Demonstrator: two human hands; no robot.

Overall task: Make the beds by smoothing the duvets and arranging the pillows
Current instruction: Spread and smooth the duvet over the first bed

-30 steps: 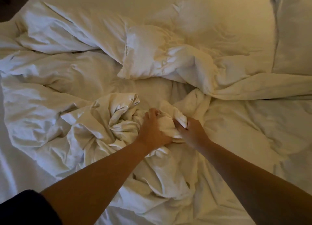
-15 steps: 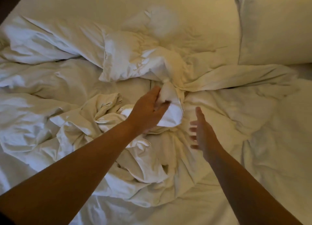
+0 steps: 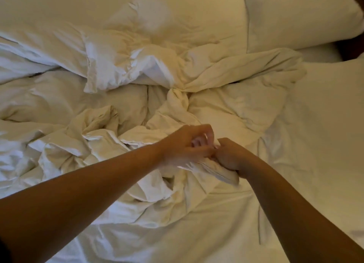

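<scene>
Bed (image 3: pixel 226 239) fills the view, all white linen under warm yellowish light; a dark sliver of something else shows at 2 o'clock, too little to identify.

Left hand (image 3: pixel 187 146) just below centre, fingers curled, pinching a fold of the duvet (image 3: pixel 122 132). Right hand (image 3: pixel 229 157) directly beside it at 3 o'clock, touching it knuckle to fingertip, also clenched on the same bunched fold; a flattened wad of white cloth sticks out beneath both hands toward 5 o'clock. Both forearms bare, reaching in from 7 and 5 o'clock.

Outward from the hands: duvet lies heavily crumpled, knotted ridges at 9 o'clock of the hands, a twisted rope of fabric rising toward 12 o'clock at mid-frame. Beyond that twist, a thicker folded mass spreads across 10 to 1 o'clock. Duvet covers most of the left and centre of the bed; not smoothed.

Flatter sheet (image 3: pixel 325 144) exposed at 3 to 5 o'clock, faint creases only.

Pillow (image 3: pixel 299 16) at 1 o'clock, lying flat at the head of the bed, its lower edge just beside the duvet's far fold.
</scene>
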